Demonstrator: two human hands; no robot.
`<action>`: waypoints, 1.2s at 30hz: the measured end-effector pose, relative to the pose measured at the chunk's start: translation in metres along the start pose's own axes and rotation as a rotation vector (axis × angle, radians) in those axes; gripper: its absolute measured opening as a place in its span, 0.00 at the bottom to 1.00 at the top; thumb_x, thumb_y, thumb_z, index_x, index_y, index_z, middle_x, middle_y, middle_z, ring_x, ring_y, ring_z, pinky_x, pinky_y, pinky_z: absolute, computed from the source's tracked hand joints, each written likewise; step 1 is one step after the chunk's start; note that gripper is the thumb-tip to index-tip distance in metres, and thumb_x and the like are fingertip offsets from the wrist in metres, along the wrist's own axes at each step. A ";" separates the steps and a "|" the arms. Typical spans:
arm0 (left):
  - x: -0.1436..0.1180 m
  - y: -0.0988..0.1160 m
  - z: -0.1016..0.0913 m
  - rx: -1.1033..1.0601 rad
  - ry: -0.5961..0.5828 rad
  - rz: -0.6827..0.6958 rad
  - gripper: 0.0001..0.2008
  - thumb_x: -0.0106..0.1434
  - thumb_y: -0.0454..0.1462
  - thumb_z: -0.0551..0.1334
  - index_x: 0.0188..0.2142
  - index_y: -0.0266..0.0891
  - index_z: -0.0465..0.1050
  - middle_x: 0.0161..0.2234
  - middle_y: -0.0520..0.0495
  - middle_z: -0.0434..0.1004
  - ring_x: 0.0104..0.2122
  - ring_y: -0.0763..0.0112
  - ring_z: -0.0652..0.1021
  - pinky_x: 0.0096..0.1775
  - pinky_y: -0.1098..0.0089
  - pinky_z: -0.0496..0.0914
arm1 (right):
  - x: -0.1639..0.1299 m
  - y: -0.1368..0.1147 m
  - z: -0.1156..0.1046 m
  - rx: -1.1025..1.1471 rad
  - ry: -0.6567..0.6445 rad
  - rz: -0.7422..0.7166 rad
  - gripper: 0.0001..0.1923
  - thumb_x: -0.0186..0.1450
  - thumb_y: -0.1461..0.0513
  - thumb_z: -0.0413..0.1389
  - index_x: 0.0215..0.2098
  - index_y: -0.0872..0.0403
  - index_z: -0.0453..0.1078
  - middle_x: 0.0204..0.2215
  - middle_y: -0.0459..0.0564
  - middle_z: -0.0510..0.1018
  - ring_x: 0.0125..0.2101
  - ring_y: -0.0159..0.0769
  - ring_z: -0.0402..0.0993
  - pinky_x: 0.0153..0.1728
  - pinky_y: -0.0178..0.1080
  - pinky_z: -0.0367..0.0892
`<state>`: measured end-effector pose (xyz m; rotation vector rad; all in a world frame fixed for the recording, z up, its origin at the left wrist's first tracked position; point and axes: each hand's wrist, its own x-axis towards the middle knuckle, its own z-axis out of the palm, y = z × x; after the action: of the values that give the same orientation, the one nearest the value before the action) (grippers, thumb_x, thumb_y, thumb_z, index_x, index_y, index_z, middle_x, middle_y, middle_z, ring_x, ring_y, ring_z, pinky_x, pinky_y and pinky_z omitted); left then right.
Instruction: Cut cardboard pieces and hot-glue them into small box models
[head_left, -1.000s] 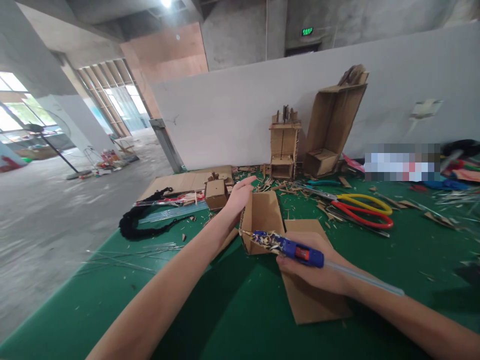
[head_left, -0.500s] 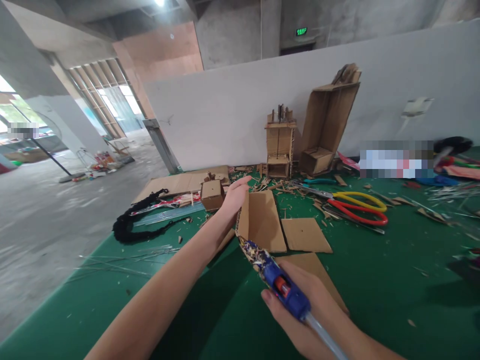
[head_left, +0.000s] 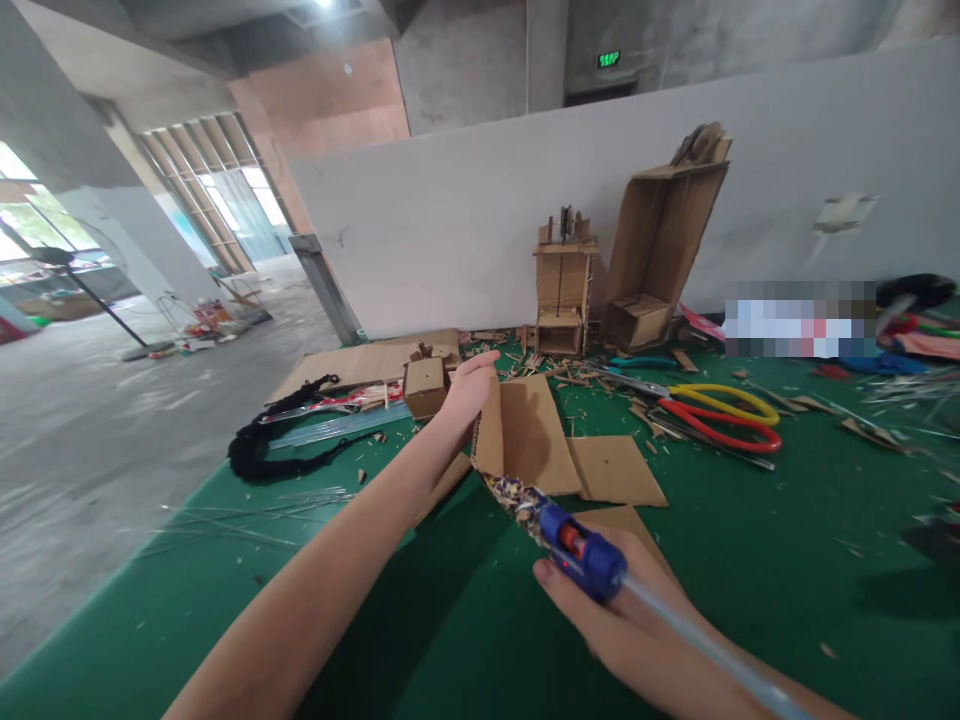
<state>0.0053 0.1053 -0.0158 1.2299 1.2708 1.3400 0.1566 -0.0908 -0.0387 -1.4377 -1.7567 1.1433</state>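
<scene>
The right hand [head_left: 622, 625] is wrapped around a blue glue gun [head_left: 581, 548], fingers closed on its body. The gun's long axis runs from lower right to upper left: a clear glue stick [head_left: 705, 645] trails back over the wrist, and the scrap-crusted nozzle points up and left, its tip touching the near bottom edge of the folded cardboard piece [head_left: 525, 435]. The left hand [head_left: 466, 388] lies flat and open against the left wall of that cardboard piece, thumb raised, steadying it upright on the green table [head_left: 750, 560]. A flat cardboard square [head_left: 615, 470] lies just right of the piece, another partly under the right hand. Red-and-yellow shears [head_left: 720, 418] sit well apart to the right, a small cardboard box [head_left: 425, 385] just beyond the left hand. Bare green cloth lies open to the right and toward the near edge.
</scene>
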 end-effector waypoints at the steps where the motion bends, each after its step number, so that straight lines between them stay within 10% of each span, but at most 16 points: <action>1: 0.001 -0.002 0.000 -0.009 0.001 -0.012 0.18 0.47 0.26 0.55 0.37 0.34 0.76 0.30 0.45 0.79 0.32 0.64 0.77 0.40 0.63 0.70 | 0.002 0.002 -0.002 0.032 -0.002 0.040 0.15 0.61 0.50 0.50 0.24 0.51 0.62 0.14 0.41 0.66 0.16 0.30 0.63 0.16 0.32 0.56; 6: 0.013 -0.005 -0.005 -0.064 -0.022 -0.013 0.20 0.46 0.26 0.54 0.39 0.34 0.74 0.25 0.46 0.78 0.24 0.67 0.76 0.29 0.66 0.70 | 0.023 0.009 -0.023 0.120 0.008 0.188 0.18 0.59 0.47 0.52 0.25 0.52 0.63 0.10 0.39 0.63 0.13 0.28 0.59 0.17 0.33 0.57; 20: 0.004 0.021 -0.005 -0.373 0.269 0.362 0.31 0.55 0.29 0.60 0.58 0.42 0.55 0.58 0.42 0.63 0.52 0.66 0.71 0.51 0.66 0.66 | 0.038 0.024 -0.044 -0.220 0.213 -0.399 0.10 0.62 0.57 0.51 0.26 0.53 0.62 0.20 0.44 0.67 0.21 0.31 0.63 0.22 0.34 0.59; 25: -0.001 0.031 -0.009 -0.390 0.320 0.322 0.15 0.53 0.33 0.61 0.42 0.36 0.69 0.42 0.41 0.75 0.43 0.63 0.76 0.47 0.63 0.69 | 0.040 0.030 -0.046 -0.153 0.279 -0.360 0.11 0.62 0.56 0.51 0.25 0.53 0.62 0.20 0.44 0.65 0.21 0.31 0.62 0.23 0.34 0.60; 36: -0.006 0.033 -0.008 -0.463 0.502 0.235 0.08 0.59 0.33 0.55 0.39 0.43 0.62 0.33 0.52 0.71 0.35 0.71 0.75 0.42 0.66 0.70 | 0.045 0.030 -0.044 -0.173 0.382 -0.394 0.08 0.61 0.58 0.52 0.26 0.53 0.64 0.20 0.44 0.70 0.21 0.30 0.65 0.22 0.32 0.61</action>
<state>-0.0014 0.0956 0.0163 0.7535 1.0655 2.0692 0.1966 -0.0349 -0.0485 -1.2290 -1.7823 0.4869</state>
